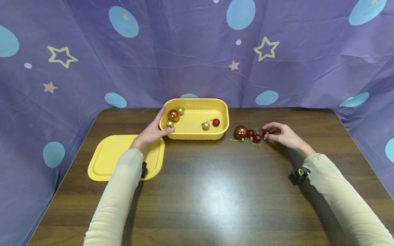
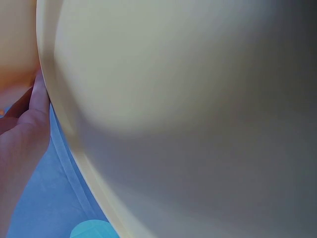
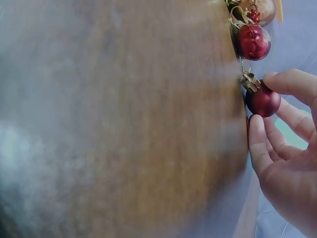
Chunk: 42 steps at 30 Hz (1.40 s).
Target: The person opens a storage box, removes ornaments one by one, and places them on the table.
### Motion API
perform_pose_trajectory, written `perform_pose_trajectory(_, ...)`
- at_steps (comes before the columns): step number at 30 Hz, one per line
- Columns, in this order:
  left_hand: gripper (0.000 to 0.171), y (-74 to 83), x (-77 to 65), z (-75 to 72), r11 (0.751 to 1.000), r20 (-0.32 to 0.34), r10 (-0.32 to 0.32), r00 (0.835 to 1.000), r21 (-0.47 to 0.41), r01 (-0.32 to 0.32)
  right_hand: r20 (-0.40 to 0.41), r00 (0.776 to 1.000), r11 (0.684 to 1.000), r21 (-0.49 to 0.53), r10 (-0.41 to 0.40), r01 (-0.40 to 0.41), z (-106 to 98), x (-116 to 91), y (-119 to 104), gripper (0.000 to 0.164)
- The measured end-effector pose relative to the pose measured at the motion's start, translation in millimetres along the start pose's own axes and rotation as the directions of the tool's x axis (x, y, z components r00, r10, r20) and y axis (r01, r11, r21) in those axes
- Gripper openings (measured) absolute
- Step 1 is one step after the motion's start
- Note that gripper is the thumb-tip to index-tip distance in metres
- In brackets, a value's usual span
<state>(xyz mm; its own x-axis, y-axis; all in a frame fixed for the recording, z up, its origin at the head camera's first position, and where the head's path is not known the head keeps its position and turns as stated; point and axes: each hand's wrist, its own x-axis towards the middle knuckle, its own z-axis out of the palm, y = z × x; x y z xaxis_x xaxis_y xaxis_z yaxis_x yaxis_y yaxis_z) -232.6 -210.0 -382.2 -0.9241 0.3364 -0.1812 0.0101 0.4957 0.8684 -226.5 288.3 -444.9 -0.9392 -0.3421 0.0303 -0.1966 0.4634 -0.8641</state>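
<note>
A yellow plastic box (image 1: pixel 195 136) stands at the back of the table, with gold, orange and red baubles inside. My left hand (image 1: pixel 150 134) grips its left end, thumb at the front rim and fingers along the end wall. In the left wrist view, part of the left hand (image 2: pixel 25 134) shows beside a large pale surface. Right of the box, my right hand (image 1: pixel 284 136) pinches a small dark red bauble (image 3: pixel 263 99) with a gold cap between thumb and fingers. Beside it lie a shiny red bauble (image 3: pixel 254 42) and a larger copper bauble (image 1: pixel 240 131).
The yellow lid (image 1: pixel 106 155) lies flat on the brown wooden table (image 1: pixel 191 191), partly beneath my left forearm. A purple curtain (image 1: pixel 197 51) with stars and blue ovals hangs behind the table. Gold hanging loops (image 1: pixel 236 139) lie by the loose baubles.
</note>
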Motion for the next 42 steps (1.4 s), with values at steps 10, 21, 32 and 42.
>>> perform_pose_trajectory(10, 0.098, 1.3, 0.3, 0.5, 1.0, -0.009, 0.029, 1.0, 0.004, -0.029, 0.053, 0.996, 0.997, 0.048, -0.066, 0.063, 1.1, 2.5, -4.7, 0.031)
perform_pose_trajectory(21, 0.098, 1.2, 0.7, -0.9, 0.999, -0.005, 0.032, 0.999, 0.002, -0.032, 0.079, 0.994, 0.997, 0.027, -0.072, 0.07, 2.9, 5.2, -5.6, 0.034)
perform_pose_trajectory(32, 0.097, -0.7, 0.4, 0.0, 0.999, -0.006, 0.036, 0.999, -0.007, -0.036, 0.065, 0.996, 0.996, 0.064, -0.064, 0.06, 2.8, 3.1, -3.0, 0.038)
perform_pose_trajectory(42, 0.096, -1.7, 1.1, -0.2, 0.999, -0.007, 0.032, 0.999, -0.01, -0.032, 0.023, 0.998, 0.998, 0.011, -0.061, 0.06, 1.3, 1.0, 0.7, 0.038)
